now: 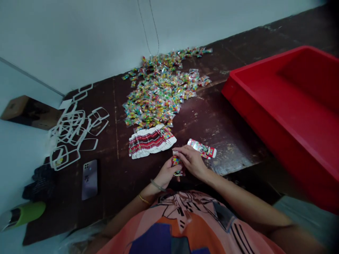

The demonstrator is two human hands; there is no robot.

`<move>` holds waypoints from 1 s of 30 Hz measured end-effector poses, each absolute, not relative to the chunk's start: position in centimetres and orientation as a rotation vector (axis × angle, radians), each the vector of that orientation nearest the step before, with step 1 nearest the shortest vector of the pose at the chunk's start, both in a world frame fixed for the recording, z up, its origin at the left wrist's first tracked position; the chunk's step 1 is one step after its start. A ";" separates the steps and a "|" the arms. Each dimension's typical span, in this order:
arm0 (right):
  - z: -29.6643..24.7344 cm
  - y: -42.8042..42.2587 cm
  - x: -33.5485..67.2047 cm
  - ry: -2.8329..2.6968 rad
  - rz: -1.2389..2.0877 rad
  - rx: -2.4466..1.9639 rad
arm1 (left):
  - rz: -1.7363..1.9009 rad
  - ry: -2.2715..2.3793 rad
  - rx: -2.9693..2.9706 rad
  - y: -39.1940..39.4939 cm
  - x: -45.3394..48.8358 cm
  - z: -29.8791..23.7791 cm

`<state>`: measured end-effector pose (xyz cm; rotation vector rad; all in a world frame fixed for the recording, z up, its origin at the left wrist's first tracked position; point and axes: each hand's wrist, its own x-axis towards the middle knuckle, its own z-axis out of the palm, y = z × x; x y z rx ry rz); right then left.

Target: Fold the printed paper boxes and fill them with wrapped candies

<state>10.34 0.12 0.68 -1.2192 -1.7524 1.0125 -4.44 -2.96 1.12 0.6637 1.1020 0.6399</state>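
A small, colourful printed carton [177, 161] stands upright between my hands, close to the table's front edge. My left hand [167, 173] is closed round its lower part, the thumb across the front. The fingers of my right hand [192, 160] are bent together at its top edge. Just beyond my right hand lies another red and white printed carton [203, 149]. Left of it a fanned row of flat, unfolded-looking cartons [150, 141] lies on the table. Behind that row spreads a large heap of small clear packets with bright candy-like pieces [156, 97].
A big red tray [265, 116] reaches over the table's right side. On the left are tangled white loop-shaped strips [71, 127], a phone [89, 180], a cardboard box [33, 113], dark cloth [39, 183] and a green bottle [29, 213]. A wall stands behind the dark table [111, 190].
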 end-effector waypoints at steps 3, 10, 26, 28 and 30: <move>0.8 -1.0 10.9 -1.574 1.049 -1.216 | 0.702 1.088 0.613 -2.5 -4.9 0.9; -0.8 -0.3 12.3 -0.815 2.053 -1.050 | 0.559 1.021 0.631 -1.6 -5.5 0.8; 1.8 0.8 15.4 -1.648 1.372 -1.111 | 0.528 0.858 0.672 -0.7 -3.5 1.3; 1.2 0.0 15.4 -1.698 1.265 -1.087 | 0.521 0.885 0.676 -0.9 -3.2 1.5; 0.7 -0.9 15.6 -1.674 1.185 -1.130 | 0.510 0.897 0.672 -1.2 -2.5 1.4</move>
